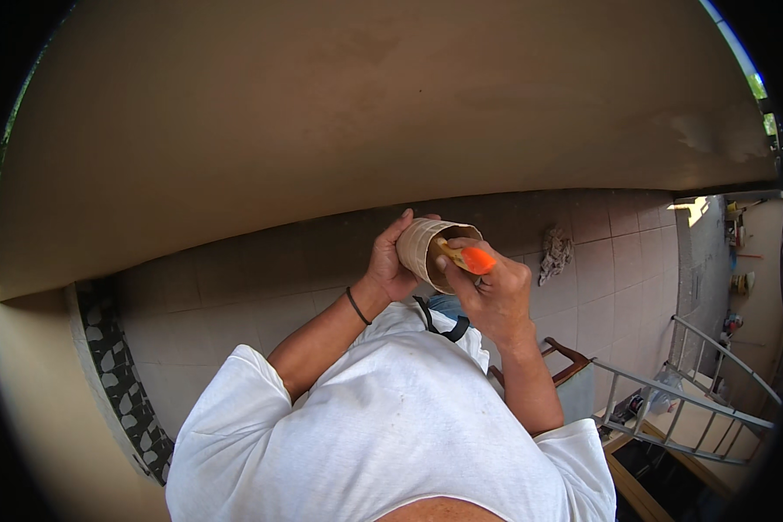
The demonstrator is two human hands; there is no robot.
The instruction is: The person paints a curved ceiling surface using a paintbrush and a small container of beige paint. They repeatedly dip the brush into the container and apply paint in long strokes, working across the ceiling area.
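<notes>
My left hand point(391, 257) is wrapped around a tan, ribbed cylindrical container point(418, 248), tilted so that its open mouth faces right. A dark band circles the left wrist. In my right hand point(500, 291) is a yellow-handled tool with an orange end point(477, 260), gripped between thumb and fingers at the container's mouth. The tool's far end reaches inside, where its tip is hidden, so its kind does not show. Both hands are in front of my white shirt, just below a large beige wall surface.
Across the top stretches the beige wall point(391, 104). A crumpled rag point(555, 254) lies on the tiled floor point(600, 278). To the right stand a metal ladder point(670, 402) and a wooden-framed chair point(570, 361). A dark stone-patterned strip point(117, 370) borders the floor at left.
</notes>
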